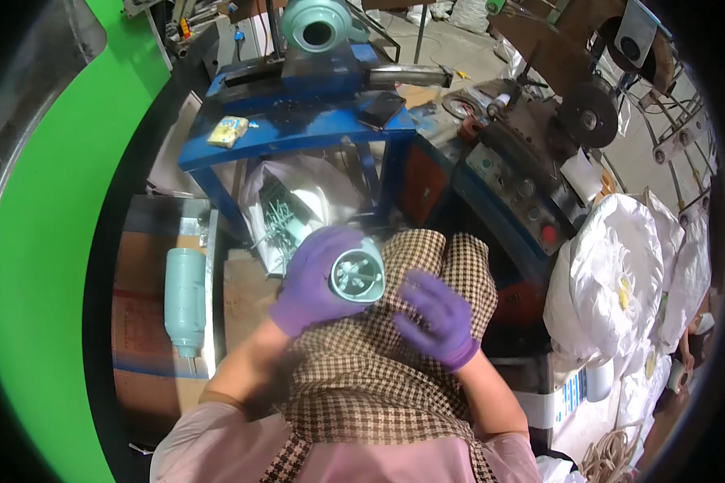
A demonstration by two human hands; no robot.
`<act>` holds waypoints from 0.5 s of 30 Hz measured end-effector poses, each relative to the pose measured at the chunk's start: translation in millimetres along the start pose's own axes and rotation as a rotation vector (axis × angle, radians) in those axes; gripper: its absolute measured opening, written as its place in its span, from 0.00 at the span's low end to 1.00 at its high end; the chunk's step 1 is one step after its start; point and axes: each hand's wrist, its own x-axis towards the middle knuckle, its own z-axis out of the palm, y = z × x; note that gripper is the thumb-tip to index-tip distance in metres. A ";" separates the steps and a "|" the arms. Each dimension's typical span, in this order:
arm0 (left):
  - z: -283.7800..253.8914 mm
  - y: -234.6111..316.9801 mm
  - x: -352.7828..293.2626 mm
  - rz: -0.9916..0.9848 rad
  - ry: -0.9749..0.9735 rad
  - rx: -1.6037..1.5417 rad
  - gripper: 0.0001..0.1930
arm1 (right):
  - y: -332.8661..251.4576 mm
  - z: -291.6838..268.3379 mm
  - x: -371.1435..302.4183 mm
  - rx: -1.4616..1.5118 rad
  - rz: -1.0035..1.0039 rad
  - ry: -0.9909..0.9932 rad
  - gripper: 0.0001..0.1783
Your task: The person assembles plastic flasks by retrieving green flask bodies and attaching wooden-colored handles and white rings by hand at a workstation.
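Note:
My left hand, in a purple glove, is wrapped round a mint-green round plastic housing above my lap. Its open end faces up and shows several pale posts or ribs inside. A short gap to the right of it, my right hand, also gloved in purple, has its fingers loosely bent and apart, with nothing visible in them. On a cardboard box to my left lies a mint-green bottle-shaped plastic housing.
Ahead is a blue metal bench with a mint-green machine part above it. Under it, a white sack holds thin green plastic pieces. A control panel stands to the right, beside a large white sack.

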 end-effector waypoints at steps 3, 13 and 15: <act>10.1 3.2 14.6 0.052 -0.111 0.036 0.33 | -22.3 14.3 -3.0 -0.097 0.046 -0.169 0.33; 42.0 21.3 10.1 0.168 -0.126 0.106 0.23 | -7.5 46.1 -27.5 -0.078 0.306 -0.369 0.24; 48.1 18.2 -1.7 0.183 -0.141 0.142 0.23 | -1.1 55.0 -34.8 -0.069 0.320 -0.385 0.23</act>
